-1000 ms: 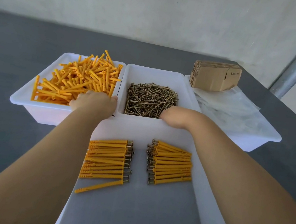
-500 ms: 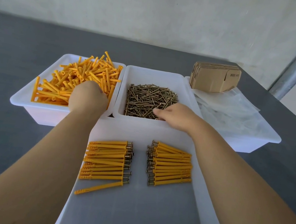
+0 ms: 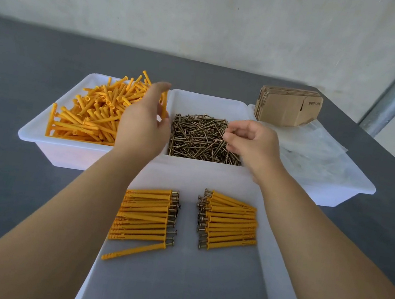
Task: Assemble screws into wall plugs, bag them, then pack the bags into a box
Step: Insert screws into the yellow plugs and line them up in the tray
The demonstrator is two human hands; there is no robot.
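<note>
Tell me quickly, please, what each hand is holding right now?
Left hand: grips an orange wall plug.
Right hand: fingers curled in a pinch above the screws; contents cannot be told.

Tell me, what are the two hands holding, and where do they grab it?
The left hand grips one orange wall plug around its lower part. The right hand has its fingers pinched together, maybe on a screw, but that cannot be told.

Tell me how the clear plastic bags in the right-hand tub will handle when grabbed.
The plastic bags look thin and wrinkled, so probably floppy and light. They lie overlapped and glossy, so several may slide or lift together.
</note>
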